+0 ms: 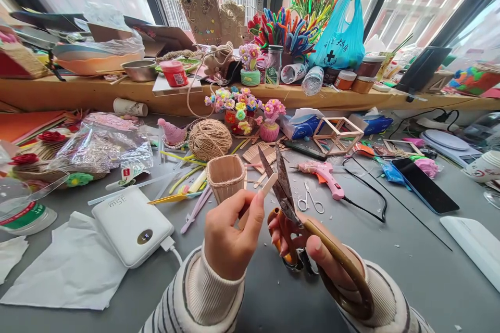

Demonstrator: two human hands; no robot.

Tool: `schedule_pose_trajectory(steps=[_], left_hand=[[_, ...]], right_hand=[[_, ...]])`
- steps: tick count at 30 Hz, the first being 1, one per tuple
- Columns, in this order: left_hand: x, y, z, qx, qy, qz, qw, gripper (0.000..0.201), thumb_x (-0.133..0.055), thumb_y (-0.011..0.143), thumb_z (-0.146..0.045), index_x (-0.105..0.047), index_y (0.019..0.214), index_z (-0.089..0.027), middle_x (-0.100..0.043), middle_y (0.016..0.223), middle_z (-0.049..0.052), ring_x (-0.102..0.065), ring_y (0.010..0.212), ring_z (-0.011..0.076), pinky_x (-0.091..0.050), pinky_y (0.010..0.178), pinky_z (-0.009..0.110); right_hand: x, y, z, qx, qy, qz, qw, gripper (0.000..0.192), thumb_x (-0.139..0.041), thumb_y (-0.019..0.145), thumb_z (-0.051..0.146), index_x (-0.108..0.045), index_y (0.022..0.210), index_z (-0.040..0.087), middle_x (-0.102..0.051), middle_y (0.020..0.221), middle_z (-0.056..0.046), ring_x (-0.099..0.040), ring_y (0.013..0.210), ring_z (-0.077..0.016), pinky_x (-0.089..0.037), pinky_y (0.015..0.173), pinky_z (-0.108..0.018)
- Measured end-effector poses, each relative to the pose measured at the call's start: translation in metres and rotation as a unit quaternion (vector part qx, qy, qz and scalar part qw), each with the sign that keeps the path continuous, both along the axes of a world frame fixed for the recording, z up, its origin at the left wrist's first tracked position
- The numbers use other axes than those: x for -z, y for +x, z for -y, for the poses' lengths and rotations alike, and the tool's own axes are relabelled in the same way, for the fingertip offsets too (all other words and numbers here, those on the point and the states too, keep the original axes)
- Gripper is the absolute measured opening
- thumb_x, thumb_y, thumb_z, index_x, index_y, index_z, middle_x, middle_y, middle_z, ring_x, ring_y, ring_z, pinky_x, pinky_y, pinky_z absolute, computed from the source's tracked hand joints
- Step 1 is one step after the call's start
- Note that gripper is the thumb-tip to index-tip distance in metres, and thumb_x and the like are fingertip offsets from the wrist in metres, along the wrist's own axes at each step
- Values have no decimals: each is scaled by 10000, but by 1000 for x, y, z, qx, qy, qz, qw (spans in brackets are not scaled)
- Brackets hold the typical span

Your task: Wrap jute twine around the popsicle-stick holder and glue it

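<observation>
Popsicle stick [269, 186] pinched in left hand [230, 237] between thumb and fingers, free end pointing toward 1 o'clock, into the open blades of the scissors [282, 187]. Right hand [312, 250] clenched through the scissor handles, blades parted in a narrow V, tips toward 12 o'clock. Stick held in the air above the grey table [390, 270], just in front of the stick-walled cup [226, 177], which stands at 11 o'clock from the pinch.

Position relative to grip: only the short outer end of the stick shows past the fingertips; that end sits touching or just beside the left blade, near the pivot rather than the tips. Contact itself hard to confirm.

Risks, as judged:
- Left thumb close to the blades; a stick fed too deep puts the fingertip in the cut line.
- Short exposed length, so little leverage; wood may twist in the pinch and split along the grain instead of shearing clean.
- Offcut likely to fly, landing among the clutter near the pink glue gun [324, 174] at 2 o'clock.
- Small snips [310, 202] lying just beyond the blades, possible snag.
</observation>
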State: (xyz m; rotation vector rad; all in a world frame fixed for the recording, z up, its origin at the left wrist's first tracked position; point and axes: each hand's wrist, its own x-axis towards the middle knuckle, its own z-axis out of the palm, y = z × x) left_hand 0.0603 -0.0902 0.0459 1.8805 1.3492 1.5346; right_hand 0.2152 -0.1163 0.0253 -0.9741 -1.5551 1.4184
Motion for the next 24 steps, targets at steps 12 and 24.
schedule_pose_trajectory(steps=[12, 24], left_hand=[[2, 0, 1, -28, 16, -14, 999, 223, -504, 795, -181, -508, 573, -174, -451, 475, -57, -403, 435, 65, -345, 463, 204], [8, 3, 1, -70, 86, -87, 990, 229, -468, 805, -179, -479, 576, -182, -465, 474, -45, -430, 456, 83, -359, 497, 221]], right_hand=[[7, 3, -2, -17, 22, 34, 999, 644, -316, 714, 748, -538, 1002, 216, -596, 854, -104, -579, 696, -185, -524, 626, -326], [-7, -6, 7, 29, 16, 81, 996, 650, -324, 698, 768, -540, 900, 190, -571, 713, -73, -546, 629, -184, -494, 590, -331]])
